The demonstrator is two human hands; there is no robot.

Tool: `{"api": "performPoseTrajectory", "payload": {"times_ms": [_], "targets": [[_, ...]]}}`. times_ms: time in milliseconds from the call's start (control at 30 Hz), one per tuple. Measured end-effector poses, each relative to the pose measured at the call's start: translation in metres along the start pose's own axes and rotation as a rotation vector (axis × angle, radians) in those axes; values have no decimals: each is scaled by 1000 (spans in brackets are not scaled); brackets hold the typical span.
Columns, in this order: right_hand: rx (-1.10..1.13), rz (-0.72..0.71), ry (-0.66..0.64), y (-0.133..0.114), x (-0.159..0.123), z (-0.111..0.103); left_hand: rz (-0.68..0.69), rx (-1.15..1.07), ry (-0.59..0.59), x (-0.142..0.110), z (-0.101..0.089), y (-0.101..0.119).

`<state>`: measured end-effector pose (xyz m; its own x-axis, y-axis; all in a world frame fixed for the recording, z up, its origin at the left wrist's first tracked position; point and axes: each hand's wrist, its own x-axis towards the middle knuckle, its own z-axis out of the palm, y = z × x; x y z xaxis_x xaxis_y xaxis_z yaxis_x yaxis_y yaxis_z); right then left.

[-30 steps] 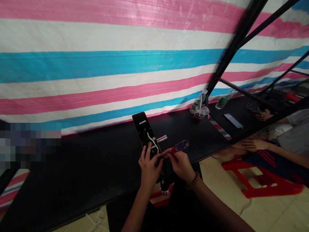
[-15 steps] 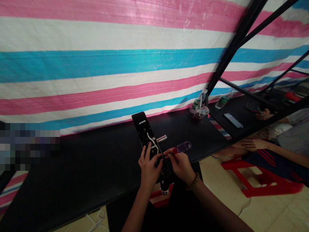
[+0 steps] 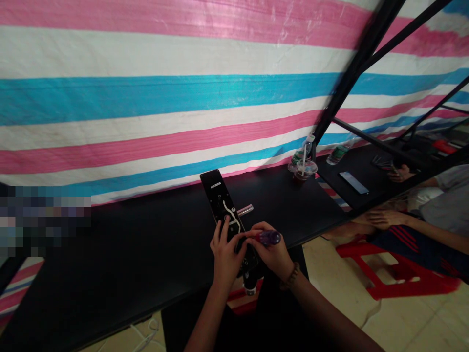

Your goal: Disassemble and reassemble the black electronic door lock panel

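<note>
Head view: the elongated, flat black panel (image 3: 212, 184) lies on the smooth black table (image 3: 146, 244), long axis running 11 to 5 o'clock. The left hand (image 3: 226, 254) is nearer, overlapping the panel, outer fingers spread; any thumb-and-index pinch cannot be confirmed. The right hand (image 3: 275, 255), at the panel's 4 o'clock side, pinches a screwdriver (image 3: 270, 237): translucent purple handle toward 3 o'clock, tip hidden. A thin white cable (image 3: 230, 211) curves across the panel.

Purple-and-red screwdriver (image 3: 269, 238), pink-white-blue striped sheet (image 3: 176, 98), red stool (image 3: 395, 278)
</note>
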<state>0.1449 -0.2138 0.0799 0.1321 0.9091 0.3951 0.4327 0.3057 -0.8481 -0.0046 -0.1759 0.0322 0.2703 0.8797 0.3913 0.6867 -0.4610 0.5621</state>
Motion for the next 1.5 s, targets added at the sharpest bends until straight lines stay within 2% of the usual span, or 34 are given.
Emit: {"api": "performPoseTrajectory", "payload": {"times_ms": [133,267,633,933,1200,1500], "targets": [[27,56,37,4,-1,0,-2,-1,-6,0,0,0],[-39,-18,-38,3,-2,-5,1,4,13,0,2,1],[-136,-109,-7,2,-3,-5,5,17,12,0,1,1],[-93,-66,-16,7,-5,-6,-1,-3,15,-1,4,-1],[110,41,40,14,-9,0,9,7,7,1,1,1],[50,13,29,14,-10,-3,-1,4,9,0,2,0]]}}
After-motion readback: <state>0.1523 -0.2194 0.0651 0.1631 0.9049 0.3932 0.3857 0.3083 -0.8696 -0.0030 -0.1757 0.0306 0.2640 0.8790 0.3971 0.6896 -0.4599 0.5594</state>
